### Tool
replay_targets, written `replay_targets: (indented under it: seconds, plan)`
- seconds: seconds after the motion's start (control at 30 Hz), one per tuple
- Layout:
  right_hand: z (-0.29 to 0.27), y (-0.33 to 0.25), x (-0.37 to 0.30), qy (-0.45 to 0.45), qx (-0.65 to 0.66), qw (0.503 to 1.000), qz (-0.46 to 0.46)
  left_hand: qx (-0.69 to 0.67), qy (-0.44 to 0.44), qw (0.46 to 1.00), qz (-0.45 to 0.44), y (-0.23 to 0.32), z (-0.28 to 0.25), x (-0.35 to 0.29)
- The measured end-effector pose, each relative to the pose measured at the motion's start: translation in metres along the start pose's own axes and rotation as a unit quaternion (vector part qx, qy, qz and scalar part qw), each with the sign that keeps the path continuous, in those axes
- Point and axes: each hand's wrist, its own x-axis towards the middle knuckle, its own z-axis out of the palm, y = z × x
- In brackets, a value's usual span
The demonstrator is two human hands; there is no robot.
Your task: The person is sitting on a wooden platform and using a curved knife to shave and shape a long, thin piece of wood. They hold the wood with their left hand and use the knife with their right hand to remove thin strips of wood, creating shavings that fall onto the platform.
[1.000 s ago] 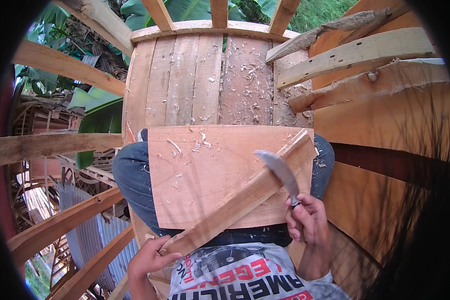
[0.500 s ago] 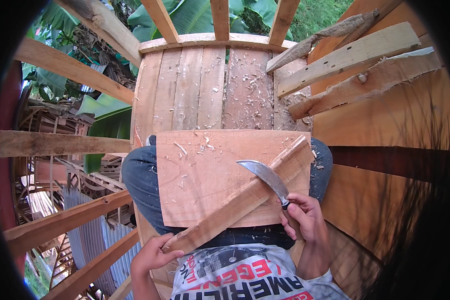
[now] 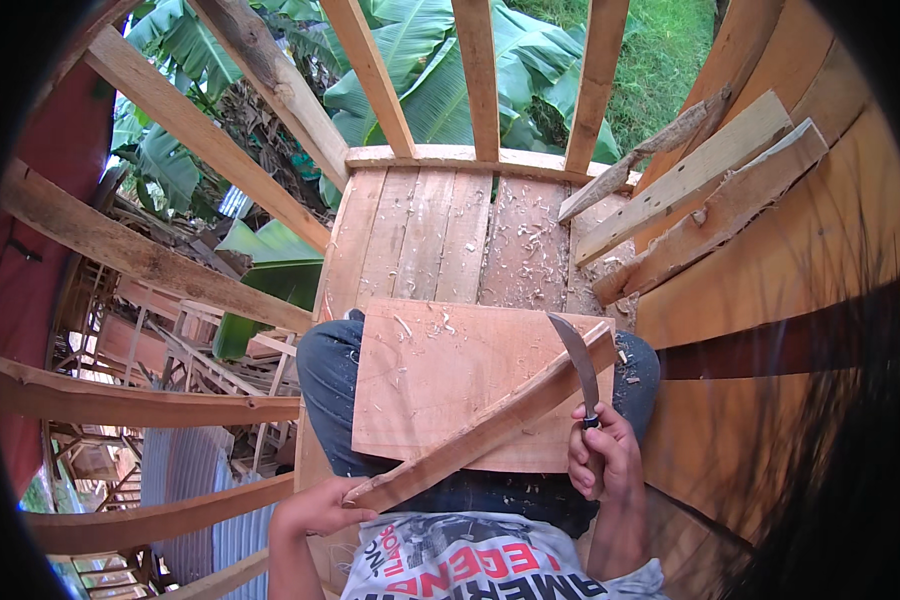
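My left hand (image 3: 322, 505) is closed around the near end of a long wooden strip (image 3: 480, 425). The strip slants up to the right across a flat wooden board (image 3: 425, 375) that rests over my crossed legs. In my right hand (image 3: 607, 455) is a knife (image 3: 577, 362) with a curved blade and a dark handle. Its blade points up and bends left at the tip, in front of the strip's far end; whether it touches the wood I cannot tell. Pale shavings lie on the board's far left part.
I sit on a plank floor (image 3: 417, 235) strewn with shavings. Wooden rails (image 3: 210, 150) fence the left and far sides, with banana leaves (image 3: 420, 85) beyond. Rough wood pieces (image 3: 690, 180) lean against the curved panel wall (image 3: 770, 240) on the right. Corrugated sheets (image 3: 185, 490) stand outside at left.
The knife has turned more upright, its tip swinging up and rightward. The whole view has shifted, so board, strip and legs sit lower and further right. Both hands keep their hold.
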Motion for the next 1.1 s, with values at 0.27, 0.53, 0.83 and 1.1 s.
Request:
replay_targets:
  seconds: [0.27, 0.53, 0.83, 1.1]
  plan:
    - [0.002, -0.010, 0.002, -0.015, 0.164, 0.982, -0.088, -0.031, -0.088, 0.995, 0.039, -0.010, 0.019, 0.016]
    - [0.019, -0.009, -0.004, 0.012, 0.030, 0.988, -0.148, -0.153, -0.111, 0.977, 0.103, -0.009, 0.030, 0.022]
    - [0.035, 0.000, -0.006, -0.022, -0.101, 0.965, -0.241, -0.127, 0.147, 0.958, 0.213, 0.028, 0.060, 0.041]
    - [0.060, 0.011, -0.016, -0.007, -0.140, 0.961, -0.238, -0.205, 0.069, 0.949, 0.230, 0.060, 0.075, 0.030]
